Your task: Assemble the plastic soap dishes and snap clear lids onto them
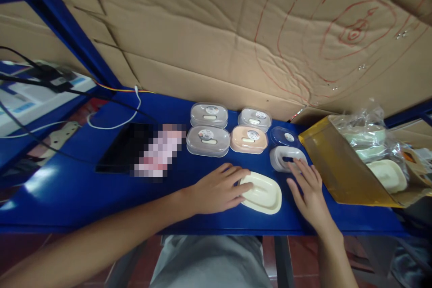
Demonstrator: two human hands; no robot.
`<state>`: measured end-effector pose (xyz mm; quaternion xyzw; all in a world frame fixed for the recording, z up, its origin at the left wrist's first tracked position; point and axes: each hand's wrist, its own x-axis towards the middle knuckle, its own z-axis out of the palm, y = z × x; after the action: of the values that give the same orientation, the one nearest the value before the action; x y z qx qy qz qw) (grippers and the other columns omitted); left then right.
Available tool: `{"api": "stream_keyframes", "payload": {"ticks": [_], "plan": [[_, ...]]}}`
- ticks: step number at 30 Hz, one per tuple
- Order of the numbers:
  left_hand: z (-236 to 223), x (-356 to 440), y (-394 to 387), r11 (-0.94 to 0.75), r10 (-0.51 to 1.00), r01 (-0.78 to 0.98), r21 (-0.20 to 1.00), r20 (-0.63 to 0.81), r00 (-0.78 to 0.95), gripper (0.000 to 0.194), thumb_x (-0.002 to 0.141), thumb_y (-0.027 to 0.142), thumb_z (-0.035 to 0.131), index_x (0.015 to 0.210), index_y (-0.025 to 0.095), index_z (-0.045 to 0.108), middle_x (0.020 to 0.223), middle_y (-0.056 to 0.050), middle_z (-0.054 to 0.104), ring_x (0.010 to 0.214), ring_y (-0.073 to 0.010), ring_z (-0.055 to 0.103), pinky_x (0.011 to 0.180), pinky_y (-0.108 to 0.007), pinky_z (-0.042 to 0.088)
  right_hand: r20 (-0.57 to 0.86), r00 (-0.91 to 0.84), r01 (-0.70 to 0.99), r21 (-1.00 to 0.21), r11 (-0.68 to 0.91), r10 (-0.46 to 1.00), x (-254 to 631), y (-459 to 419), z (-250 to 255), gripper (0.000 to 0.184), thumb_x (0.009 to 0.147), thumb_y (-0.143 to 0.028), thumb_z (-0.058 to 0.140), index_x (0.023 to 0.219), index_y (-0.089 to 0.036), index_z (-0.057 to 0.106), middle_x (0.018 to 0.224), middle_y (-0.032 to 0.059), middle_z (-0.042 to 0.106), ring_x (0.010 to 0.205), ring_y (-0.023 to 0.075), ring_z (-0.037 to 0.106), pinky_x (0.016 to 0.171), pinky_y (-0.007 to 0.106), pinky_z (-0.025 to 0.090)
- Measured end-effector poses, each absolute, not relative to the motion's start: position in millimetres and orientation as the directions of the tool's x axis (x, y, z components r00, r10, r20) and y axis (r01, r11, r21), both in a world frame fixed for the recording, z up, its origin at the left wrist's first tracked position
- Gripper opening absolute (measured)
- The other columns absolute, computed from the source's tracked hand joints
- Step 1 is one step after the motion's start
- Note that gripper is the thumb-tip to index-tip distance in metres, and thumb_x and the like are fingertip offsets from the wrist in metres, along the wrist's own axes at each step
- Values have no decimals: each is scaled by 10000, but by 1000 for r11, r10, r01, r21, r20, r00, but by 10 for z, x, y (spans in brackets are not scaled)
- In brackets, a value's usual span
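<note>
A shallow cream oval tray [262,193] lies near the table's front edge. My left hand [224,189] is at its left end, one finger over the inside and the others about the rim. My right hand [308,189] has its fingers spread, the fingertips at the right side of a clear greyish lid [286,158] with a dark slot in its top. Behind that lid is a dark blue lidded box [284,137] with a round label. To the left stand a peach box [249,140] and several grey boxes [208,141] under clear lids.
At the right an open carton [324,162] holds plastic bags and another cream tray [388,175]. A black flat object [123,148] with a blurred pink patch lies at the left. Cables [114,127] cross the left side, and a cardboard wall [189,31] closes the back.
</note>
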<state>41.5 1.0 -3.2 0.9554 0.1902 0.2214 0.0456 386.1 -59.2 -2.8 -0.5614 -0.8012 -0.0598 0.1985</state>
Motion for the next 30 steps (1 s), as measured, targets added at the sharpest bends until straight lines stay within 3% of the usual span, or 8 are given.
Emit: {"api": "stream_keyframes", "payload": {"ticks": [3,5,10,15,19,23,25,30], "plan": [[3,382,68,-887,458,422,186,468,756,246,1088,297,637,1296,172,678,1342,-131,679,1186,-306,657,1033,-450,523,212,-546,801,-151,579,811,3453,-767,76,596,1099,-361,611,1669,-300,450,1653,109,590,1574,299,506,1317,612,341],[21,353,107,-866,489,462,192,517,702,230,1112,288,588,1285,167,681,1332,-135,678,1196,-307,659,1029,-450,531,128,-646,736,-154,659,752,3286,-860,109,519,1110,-322,597,1621,-304,508,1651,83,596,1560,269,525,1310,587,368],[36,329,134,-848,504,499,176,559,658,214,1114,257,558,1260,176,692,1341,-133,680,1181,-315,671,997,-467,548,113,-539,833,-73,548,835,3612,-957,85,401,1104,-231,565,1499,-283,617,1610,97,634,1484,291,605,1219,592,471],[0,354,118,-853,500,490,178,543,674,196,1106,245,565,1215,174,711,1326,-133,691,1179,-317,681,988,-472,562,228,-444,892,24,451,867,3889,-888,222,317,1077,-215,566,1373,-245,676,1549,146,669,1446,370,624,1172,655,488],[-21,339,141,-847,501,505,167,570,651,207,1104,241,564,1228,171,713,1334,-137,696,1166,-316,690,990,-478,570,251,-462,862,-97,497,851,3450,-374,349,447,1098,-284,575,1544,-267,560,1635,143,590,1506,331,570,1230,600,471],[3,301,181,-817,535,547,181,589,605,244,1091,224,567,1294,185,697,1341,-130,692,1153,-310,701,1001,-481,576,244,-515,816,-153,557,822,3043,326,290,616,1111,-324,553,1697,-263,373,1778,171,392,1654,353,365,1305,673,343],[18,289,192,-801,561,564,200,581,591,272,1086,214,567,1333,193,680,1372,-133,677,1203,-317,691,1028,-487,572,232,-533,801,-172,574,814,2984,511,236,617,1093,-338,601,1674,-244,416,1750,187,436,1651,369,367,1307,693,318],[20,295,172,-811,558,539,227,574,599,359,1087,231,571,1442,201,608,1439,-155,627,1297,-327,651,1079,-494,570,223,-571,732,-298,613,790,3081,359,306,458,1050,-384,707,1491,-299,621,1483,131,694,1441,342,616,1285,690,338]]}}
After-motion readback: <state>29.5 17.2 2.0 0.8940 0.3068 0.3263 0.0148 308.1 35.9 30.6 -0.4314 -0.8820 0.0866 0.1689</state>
